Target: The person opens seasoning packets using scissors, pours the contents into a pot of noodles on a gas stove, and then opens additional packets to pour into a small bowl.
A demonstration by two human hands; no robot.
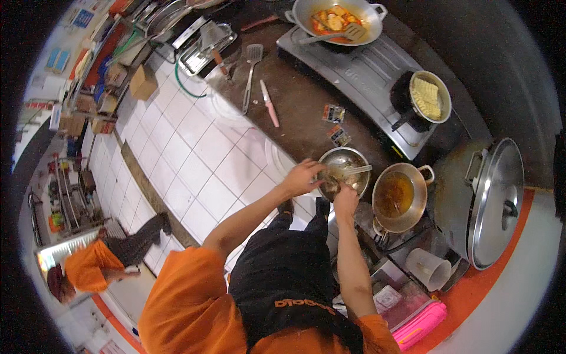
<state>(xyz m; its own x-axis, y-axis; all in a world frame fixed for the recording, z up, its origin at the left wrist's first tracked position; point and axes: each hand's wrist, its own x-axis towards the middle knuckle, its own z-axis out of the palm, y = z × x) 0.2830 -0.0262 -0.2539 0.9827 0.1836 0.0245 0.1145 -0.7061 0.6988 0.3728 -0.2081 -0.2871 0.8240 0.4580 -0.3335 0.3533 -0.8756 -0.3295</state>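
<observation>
A round metal bowl (344, 152) stands at the counter's edge before me, with a translucent light-coloured utensil handle (359, 169) lying across it. My left hand (306, 178) reaches over the bowl's left side, fingers bent and slightly blurred. At the near rim is my right hand (346, 201), its fingers curled down into the bowl. What either hand pinches inside is too small and blurred to make out. Two small printed sachets, one (333, 113) beyond the other (339, 135), lie just past the bowl. To its right sits a two-handled pan (379, 188) of brownish-orange liquid.
On a gas stove (340, 73) are a wok (305, 13) with reddish food and a spatula, and a pot (446, 95) holding noodles. A pink-handled knife (270, 110) and slotted turner (253, 66) lie left. A large lidded pot (455, 208) stands right. Another person (93, 265) is behind left.
</observation>
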